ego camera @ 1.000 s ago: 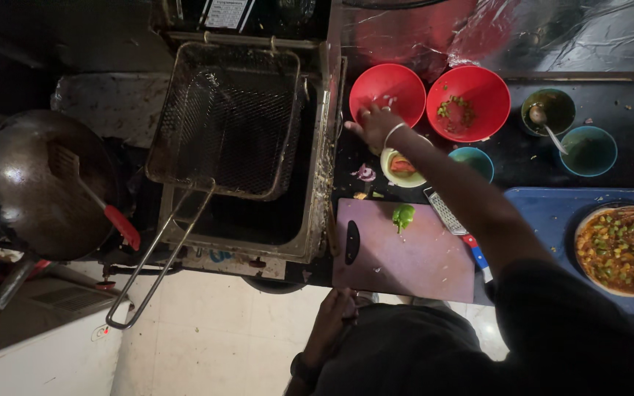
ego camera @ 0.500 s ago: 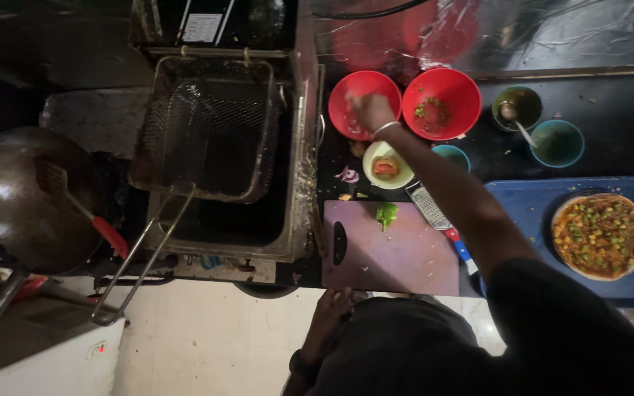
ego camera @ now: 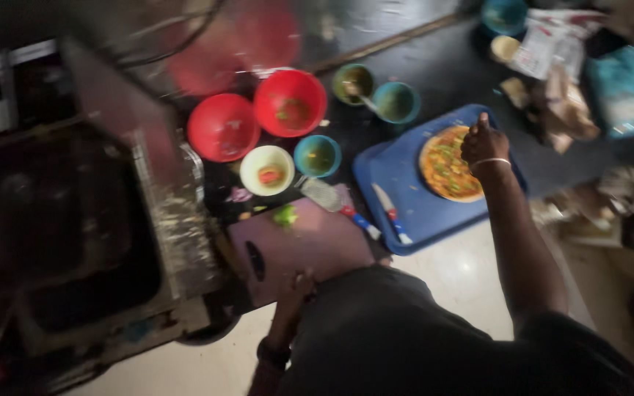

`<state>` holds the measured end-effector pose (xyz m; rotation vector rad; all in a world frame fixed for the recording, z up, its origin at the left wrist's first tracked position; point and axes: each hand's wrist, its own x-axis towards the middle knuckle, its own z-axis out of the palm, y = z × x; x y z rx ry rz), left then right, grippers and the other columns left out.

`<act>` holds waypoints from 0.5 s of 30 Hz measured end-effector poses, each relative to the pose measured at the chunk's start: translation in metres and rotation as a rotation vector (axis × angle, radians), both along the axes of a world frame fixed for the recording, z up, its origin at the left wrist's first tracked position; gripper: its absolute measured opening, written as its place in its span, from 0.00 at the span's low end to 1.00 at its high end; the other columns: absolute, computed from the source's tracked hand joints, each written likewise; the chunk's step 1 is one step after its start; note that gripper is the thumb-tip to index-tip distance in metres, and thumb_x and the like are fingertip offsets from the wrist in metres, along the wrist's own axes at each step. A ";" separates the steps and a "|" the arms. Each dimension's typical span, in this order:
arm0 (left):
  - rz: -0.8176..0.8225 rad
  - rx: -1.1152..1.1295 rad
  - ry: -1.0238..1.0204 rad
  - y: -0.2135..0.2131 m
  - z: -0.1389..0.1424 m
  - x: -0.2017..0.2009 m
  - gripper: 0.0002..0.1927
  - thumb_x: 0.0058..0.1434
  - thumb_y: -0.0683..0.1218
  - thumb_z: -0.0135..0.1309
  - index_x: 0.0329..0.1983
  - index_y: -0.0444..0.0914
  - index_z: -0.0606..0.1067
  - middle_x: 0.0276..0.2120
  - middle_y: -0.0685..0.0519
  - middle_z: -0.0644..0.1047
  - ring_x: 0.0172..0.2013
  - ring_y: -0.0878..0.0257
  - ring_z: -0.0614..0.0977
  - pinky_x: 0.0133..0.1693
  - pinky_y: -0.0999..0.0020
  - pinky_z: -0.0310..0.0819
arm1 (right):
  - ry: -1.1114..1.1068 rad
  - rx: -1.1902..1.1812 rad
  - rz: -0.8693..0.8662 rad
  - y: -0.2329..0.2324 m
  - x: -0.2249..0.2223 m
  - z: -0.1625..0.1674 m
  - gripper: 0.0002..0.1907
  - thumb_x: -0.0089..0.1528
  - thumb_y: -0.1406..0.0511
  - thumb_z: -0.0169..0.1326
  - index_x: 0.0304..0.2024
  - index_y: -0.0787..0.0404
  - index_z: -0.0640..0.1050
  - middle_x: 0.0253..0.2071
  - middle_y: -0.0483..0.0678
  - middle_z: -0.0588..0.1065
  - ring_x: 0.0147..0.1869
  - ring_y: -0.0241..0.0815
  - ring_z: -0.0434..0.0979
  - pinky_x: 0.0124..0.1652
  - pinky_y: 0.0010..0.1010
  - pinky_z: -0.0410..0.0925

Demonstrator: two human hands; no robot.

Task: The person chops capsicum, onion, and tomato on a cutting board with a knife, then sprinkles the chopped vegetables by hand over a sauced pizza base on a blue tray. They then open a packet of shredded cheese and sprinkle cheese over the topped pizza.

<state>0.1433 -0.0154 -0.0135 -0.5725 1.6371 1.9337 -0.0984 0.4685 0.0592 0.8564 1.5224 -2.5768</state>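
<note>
While it lies flat on the blue tray (ego camera: 412, 213), the topped flatbread (ego camera: 445, 163) sits under the right hand (ego camera: 484, 144).
Fingers bunched over its far edge, grip closed on nothing I can make out. Likely soft, floppy, toppings loose: best lifted from beneath the rim. Left hand (ego camera: 296, 287) rests at the purple cutting board (ego camera: 310, 246), its grip unclear.

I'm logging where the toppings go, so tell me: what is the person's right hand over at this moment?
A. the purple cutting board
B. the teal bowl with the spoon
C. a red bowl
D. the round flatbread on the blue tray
D: the right hand is closed above the topped flatbread lying on the blue tray, well clear of the red bowls.
</note>
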 end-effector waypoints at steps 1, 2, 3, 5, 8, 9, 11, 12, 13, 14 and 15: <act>-0.032 0.016 0.036 0.008 0.005 -0.009 0.13 0.66 0.54 0.55 0.43 0.41 0.76 0.29 0.57 0.77 0.28 0.70 0.76 0.31 0.73 0.70 | -0.072 0.144 -0.100 0.019 0.011 -0.005 0.24 0.73 0.49 0.47 0.24 0.49 0.70 0.17 0.37 0.61 0.18 0.33 0.58 0.21 0.27 0.51; -0.032 0.032 -0.005 0.017 0.011 -0.016 0.13 0.67 0.54 0.54 0.43 0.40 0.75 0.29 0.57 0.76 0.27 0.70 0.74 0.29 0.72 0.67 | -0.071 0.327 -0.128 0.032 0.018 -0.011 0.26 0.74 0.48 0.47 0.24 0.52 0.69 0.18 0.39 0.61 0.20 0.35 0.59 0.23 0.31 0.52; -0.028 0.044 -0.046 0.025 0.021 -0.024 0.12 0.67 0.54 0.54 0.42 0.40 0.74 0.29 0.58 0.75 0.26 0.70 0.73 0.28 0.72 0.65 | -0.074 0.508 -0.150 0.039 0.020 -0.018 0.29 0.75 0.47 0.47 0.24 0.56 0.68 0.19 0.40 0.62 0.21 0.37 0.59 0.24 0.35 0.54; -0.041 0.045 -0.062 0.041 0.042 -0.035 0.12 0.68 0.54 0.53 0.41 0.40 0.73 0.29 0.58 0.75 0.26 0.70 0.72 0.27 0.72 0.64 | -0.106 0.896 -0.163 0.047 0.021 -0.025 0.34 0.77 0.46 0.46 0.24 0.63 0.69 0.21 0.49 0.63 0.25 0.50 0.61 0.30 0.44 0.59; -0.079 0.027 -0.010 0.066 0.070 -0.044 0.13 0.68 0.53 0.52 0.40 0.39 0.74 0.30 0.58 0.75 0.27 0.71 0.74 0.29 0.72 0.68 | -0.204 1.175 -0.007 0.045 0.018 -0.025 0.38 0.76 0.46 0.38 0.26 0.68 0.75 0.22 0.62 0.71 0.33 0.60 0.77 0.41 0.52 0.66; -0.081 0.031 -0.007 0.073 0.076 -0.045 0.13 0.68 0.53 0.52 0.40 0.39 0.74 0.30 0.58 0.75 0.27 0.71 0.74 0.29 0.73 0.68 | -0.105 1.230 0.034 0.045 0.017 -0.025 0.34 0.76 0.48 0.39 0.29 0.67 0.76 0.26 0.62 0.73 0.36 0.63 0.77 0.41 0.53 0.66; -0.080 0.057 0.010 0.085 0.082 -0.044 0.13 0.68 0.53 0.52 0.40 0.39 0.73 0.29 0.57 0.75 0.26 0.70 0.74 0.29 0.73 0.68 | 0.098 1.333 0.126 0.044 0.015 -0.023 0.27 0.77 0.52 0.40 0.35 0.65 0.77 0.33 0.64 0.77 0.42 0.69 0.76 0.43 0.54 0.67; -0.078 0.081 0.027 0.090 0.082 -0.043 0.13 0.69 0.53 0.52 0.40 0.38 0.73 0.29 0.56 0.75 0.26 0.70 0.74 0.29 0.73 0.67 | 0.137 1.322 0.137 0.044 0.014 -0.022 0.23 0.74 0.54 0.42 0.37 0.65 0.76 0.35 0.63 0.77 0.44 0.68 0.77 0.43 0.53 0.68; -0.073 0.106 0.046 0.094 0.081 -0.041 0.13 0.69 0.53 0.52 0.40 0.38 0.72 0.29 0.56 0.75 0.26 0.70 0.73 0.29 0.73 0.66 | 0.180 1.312 0.150 0.044 0.013 -0.020 0.19 0.72 0.56 0.44 0.39 0.65 0.75 0.37 0.63 0.78 0.45 0.68 0.78 0.44 0.53 0.69; -0.062 0.102 0.024 0.097 0.080 -0.038 0.14 0.69 0.54 0.52 0.39 0.38 0.72 0.29 0.55 0.76 0.26 0.69 0.74 0.29 0.73 0.67 | 0.224 1.302 0.164 0.044 0.011 -0.020 0.15 0.69 0.58 0.46 0.41 0.65 0.75 0.38 0.62 0.79 0.46 0.67 0.79 0.45 0.52 0.71; -0.048 0.097 0.004 0.100 0.078 -0.036 0.14 0.70 0.54 0.52 0.39 0.38 0.72 0.28 0.54 0.76 0.26 0.69 0.74 0.29 0.73 0.67 | 0.219 1.359 0.184 0.044 0.009 -0.019 0.14 0.69 0.59 0.48 0.41 0.65 0.75 0.38 0.63 0.78 0.46 0.68 0.78 0.44 0.53 0.70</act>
